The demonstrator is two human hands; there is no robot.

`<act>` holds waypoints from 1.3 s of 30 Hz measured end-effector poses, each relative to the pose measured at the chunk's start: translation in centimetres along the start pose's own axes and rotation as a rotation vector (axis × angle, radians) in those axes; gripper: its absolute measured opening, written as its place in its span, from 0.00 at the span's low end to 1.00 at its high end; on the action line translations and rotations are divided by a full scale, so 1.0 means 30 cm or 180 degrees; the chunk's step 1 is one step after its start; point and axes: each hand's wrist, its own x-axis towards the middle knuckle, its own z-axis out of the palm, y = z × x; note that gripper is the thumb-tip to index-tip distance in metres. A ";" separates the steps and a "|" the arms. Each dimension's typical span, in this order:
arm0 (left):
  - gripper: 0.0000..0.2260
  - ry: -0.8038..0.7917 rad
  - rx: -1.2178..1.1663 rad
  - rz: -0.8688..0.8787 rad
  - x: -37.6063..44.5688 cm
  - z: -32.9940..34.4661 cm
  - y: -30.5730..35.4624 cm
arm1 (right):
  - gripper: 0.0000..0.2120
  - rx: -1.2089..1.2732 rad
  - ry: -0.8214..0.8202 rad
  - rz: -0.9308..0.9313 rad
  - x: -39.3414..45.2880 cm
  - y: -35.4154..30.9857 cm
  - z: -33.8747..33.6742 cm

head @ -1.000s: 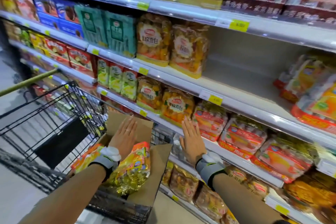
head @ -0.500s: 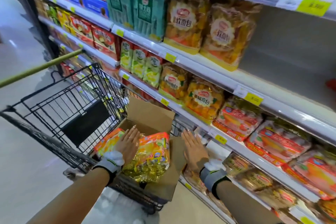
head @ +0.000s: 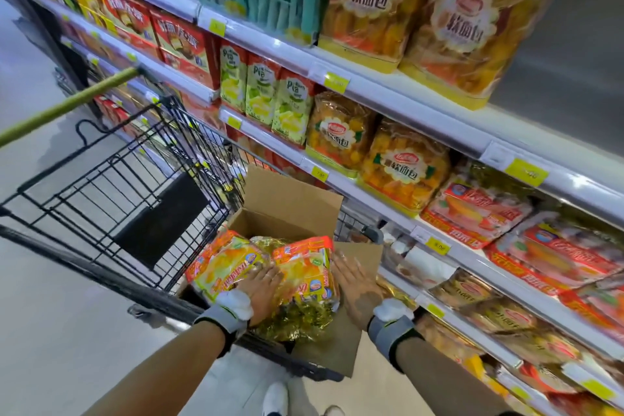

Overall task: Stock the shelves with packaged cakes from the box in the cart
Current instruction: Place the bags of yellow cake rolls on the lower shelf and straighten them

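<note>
An open cardboard box [head: 287,203] sits in the near end of a black wire cart [head: 135,186]. Two orange-and-yellow cake packages lie on top of it: one on the left [head: 223,263] and one on the right [head: 304,267], over gold-wrapped cakes [head: 297,321]. My left hand [head: 263,287] lies flat between the two packages, touching the left side of the right package. My right hand [head: 358,287] is flat against that package's right side, over the box flap [head: 341,341]. Fingers of both hands are straight.
Shelves [head: 388,91] filled with bread and cake bags run along the right, close beside the cart. The upper shelf has a bare stretch [head: 574,71] at far right. The cart's green handle [head: 67,105] crosses at left. Grey floor [head: 50,331] lies to the left; my shoe [head: 277,397] shows below.
The view tilted down toward the cart. Both hands dropped from beside the shelf and box to either side of the right cake package.
</note>
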 end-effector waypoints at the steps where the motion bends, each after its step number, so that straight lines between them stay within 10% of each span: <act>1: 0.28 -0.0044 0.0006 0.0063 0.006 0.008 -0.004 | 0.21 -0.0013 0.0047 0.0026 0.019 0.008 0.020; 6: 0.32 -0.0322 -0.0060 0.0563 0.047 0.034 -0.018 | 0.24 0.0021 -0.0546 0.0090 0.099 0.017 0.085; 13: 0.40 -0.0437 -0.0264 0.0529 0.060 0.048 -0.003 | 0.32 -0.0436 0.0246 -0.0260 0.155 0.027 0.056; 22: 0.34 -0.0154 0.0347 0.0403 0.086 0.074 0.031 | 0.40 -0.0072 0.0020 -0.0246 0.218 0.004 0.061; 33: 0.29 0.0088 0.0493 0.0235 0.188 0.059 0.046 | 0.27 0.0650 -0.0208 -0.0200 0.216 0.062 0.045; 39: 0.26 0.0004 0.0380 0.0286 0.167 0.071 0.022 | 0.40 0.0585 -0.0375 -0.0490 0.210 0.093 0.003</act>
